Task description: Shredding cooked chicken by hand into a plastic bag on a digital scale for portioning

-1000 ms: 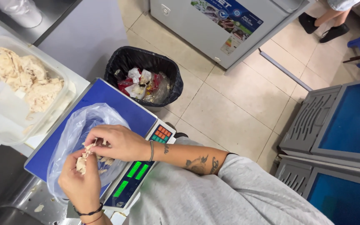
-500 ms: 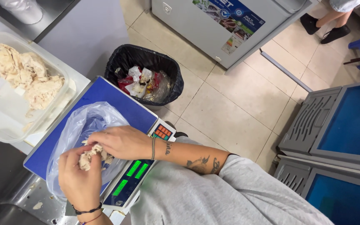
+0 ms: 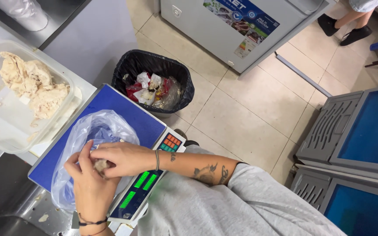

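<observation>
A lump of pale dough (image 3: 100, 165), at the frame's lower left, is now pinched between the right hand (image 3: 123, 158) and left hand (image 3: 88, 185) over the clear bag (image 3: 93, 131) on the blue scale (image 3: 123, 116), having been drawn together since a second ago; shaping appears underway.

Steel counter (image 3: 5, 192) w/ blue scale (image 3: 123, 118) & clear tub (image 3: 5, 131); bag (image 3: 97, 131) on scale.
</observation>
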